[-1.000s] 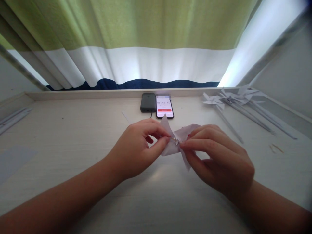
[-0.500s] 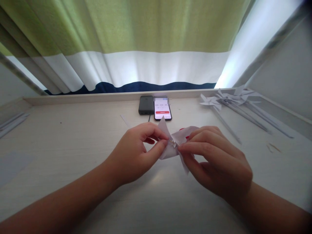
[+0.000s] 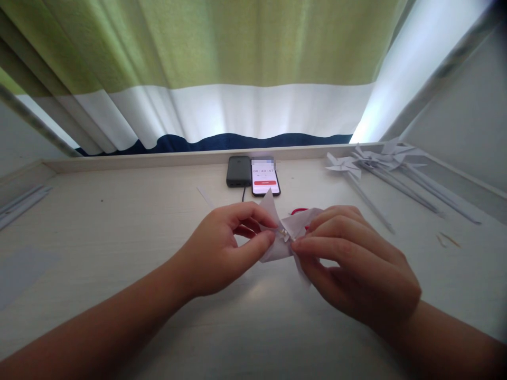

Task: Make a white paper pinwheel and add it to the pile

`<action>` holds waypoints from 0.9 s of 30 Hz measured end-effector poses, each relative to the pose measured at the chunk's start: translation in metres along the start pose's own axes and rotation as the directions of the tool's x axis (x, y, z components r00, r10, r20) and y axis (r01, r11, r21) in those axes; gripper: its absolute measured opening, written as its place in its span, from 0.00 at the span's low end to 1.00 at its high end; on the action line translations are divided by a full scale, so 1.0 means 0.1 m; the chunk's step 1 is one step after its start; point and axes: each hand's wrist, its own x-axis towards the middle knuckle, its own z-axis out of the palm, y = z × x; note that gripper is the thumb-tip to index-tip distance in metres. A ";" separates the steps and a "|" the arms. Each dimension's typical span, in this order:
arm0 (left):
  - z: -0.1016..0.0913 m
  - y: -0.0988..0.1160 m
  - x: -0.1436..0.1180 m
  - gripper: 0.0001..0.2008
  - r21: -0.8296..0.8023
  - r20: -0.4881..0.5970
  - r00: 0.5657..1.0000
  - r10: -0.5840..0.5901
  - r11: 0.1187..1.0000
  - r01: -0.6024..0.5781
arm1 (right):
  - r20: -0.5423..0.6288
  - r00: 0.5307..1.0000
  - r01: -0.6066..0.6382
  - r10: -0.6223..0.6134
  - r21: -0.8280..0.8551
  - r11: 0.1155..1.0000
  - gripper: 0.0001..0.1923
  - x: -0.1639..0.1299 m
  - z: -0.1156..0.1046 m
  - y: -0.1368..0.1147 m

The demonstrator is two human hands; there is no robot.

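Both my hands meet over the middle of a pale wooden table (image 3: 119, 221). Between them is a small white paper pinwheel head (image 3: 282, 232) with folded blades. My left hand (image 3: 224, 248) pinches its left side between thumb and fingers. My right hand (image 3: 356, 264) pinches its centre from the right, fingertips close to the left thumb. Something red (image 3: 299, 211) shows just behind the paper, mostly hidden.
A phone (image 3: 265, 179) showing a running timer lies beside a dark power bank (image 3: 238, 171) at the table's far edge. Several finished paper pinwheels on sticks (image 3: 376, 169) lie at the back right. Paper strips (image 3: 19, 200) lie far left. A striped curtain (image 3: 237, 68) hangs behind.
My hands have kept their grip on the pinwheel head, shifting only slightly. The phone timer has counted up.
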 end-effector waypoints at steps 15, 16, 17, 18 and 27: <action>0.00 0.00 -0.01 0.08 0.099 -0.047 0.999 0.027 0.995 -0.022 | 0.025 0.999 0.028 -0.028 -0.005 1.000 0.09 0.03 -0.01 -0.02; 0.00 0.01 -0.01 0.08 0.108 -0.043 0.999 0.025 0.994 -0.020 | 0.028 0.999 0.028 -0.028 -0.007 1.000 0.09 0.03 -0.01 -0.02; 0.00 0.01 0.00 0.08 0.115 -0.040 0.999 0.021 0.993 -0.017 | 0.030 0.999 0.028 -0.028 -0.010 1.000 0.09 0.03 -0.01 -0.03; 0.00 0.01 0.00 0.08 0.122 -0.040 0.999 0.017 0.992 -0.012 | 0.029 0.999 0.027 -0.027 -0.013 1.000 0.09 0.03 -0.01 -0.03; 0.02 0.06 -0.02 0.08 0.208 -0.057 0.998 -0.036 0.977 0.047 | 0.037 0.999 0.023 -0.022 -0.030 0.999 0.08 0.03 0.00 -0.05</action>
